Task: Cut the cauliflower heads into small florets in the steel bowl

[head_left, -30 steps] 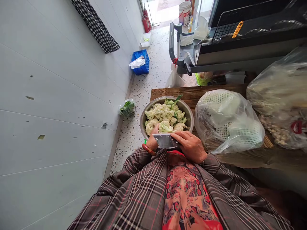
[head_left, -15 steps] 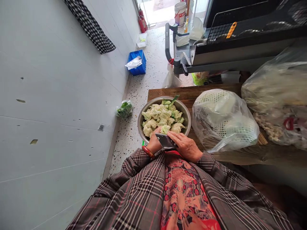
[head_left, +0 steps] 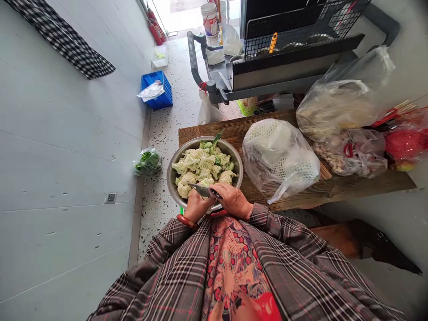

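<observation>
A steel bowl (head_left: pixel 171 183) full of cauliflower florets (head_left: pixel 197 160), with some green leaves among them, sits at the left end of the wooden bench. Over its near rim, my right hand (head_left: pixel 233 199) is closed round the dark handle of a knife (head_left: pixel 201 190). The blade points left, across the top of my left hand (head_left: pixel 198 206). My left hand, with a reddish bracelet at the wrist, is closed on a pale cauliflower piece (head_left: pixel 206 182) that shows just beyond the blade. The left fingertips are partly hidden behind the knife.
Right of the bowl, a clear plastic bag (head_left: pixel 281 156) holding white net-wrapped pieces lies on the wooden bench (head_left: pixel 337 189), with more bags (head_left: pixel 341 111) beyond. A dark cart (head_left: pixel 267 80) stands behind. On the floor at left are bagged greens (head_left: pixel 147 161) and a blue crate (head_left: pixel 156 90).
The knife has swung from pointing toward my body to lying leftward over my left hand. My right hand has turned with it. The whole view has shifted to the right.
</observation>
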`<action>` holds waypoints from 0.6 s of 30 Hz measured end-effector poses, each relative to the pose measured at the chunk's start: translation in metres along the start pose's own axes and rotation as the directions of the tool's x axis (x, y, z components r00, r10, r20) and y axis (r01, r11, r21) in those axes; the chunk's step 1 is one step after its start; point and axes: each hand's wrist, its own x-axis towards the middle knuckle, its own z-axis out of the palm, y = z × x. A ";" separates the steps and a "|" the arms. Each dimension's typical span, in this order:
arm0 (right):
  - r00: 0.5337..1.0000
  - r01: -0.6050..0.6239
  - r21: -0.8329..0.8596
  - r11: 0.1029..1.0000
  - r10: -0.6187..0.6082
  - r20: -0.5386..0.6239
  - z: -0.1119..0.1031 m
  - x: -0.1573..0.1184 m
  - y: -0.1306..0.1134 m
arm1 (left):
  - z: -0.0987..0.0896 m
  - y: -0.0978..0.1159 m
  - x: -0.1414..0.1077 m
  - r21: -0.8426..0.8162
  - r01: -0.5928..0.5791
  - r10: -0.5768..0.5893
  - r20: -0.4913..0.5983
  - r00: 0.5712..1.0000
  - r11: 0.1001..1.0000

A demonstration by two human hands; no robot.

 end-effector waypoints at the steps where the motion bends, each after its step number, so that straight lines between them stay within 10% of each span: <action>1: 1.000 -0.005 0.016 1.000 0.005 -0.018 0.001 0.000 0.000 | 0.001 0.000 0.000 0.033 -0.005 0.006 -0.016 1.000 0.999; 18: 0.961 -0.080 0.106 0.991 0.105 -0.256 0.010 -0.001 0.002 | -0.003 0.000 -0.004 0.058 0.042 -0.037 -0.081 0.996 0.997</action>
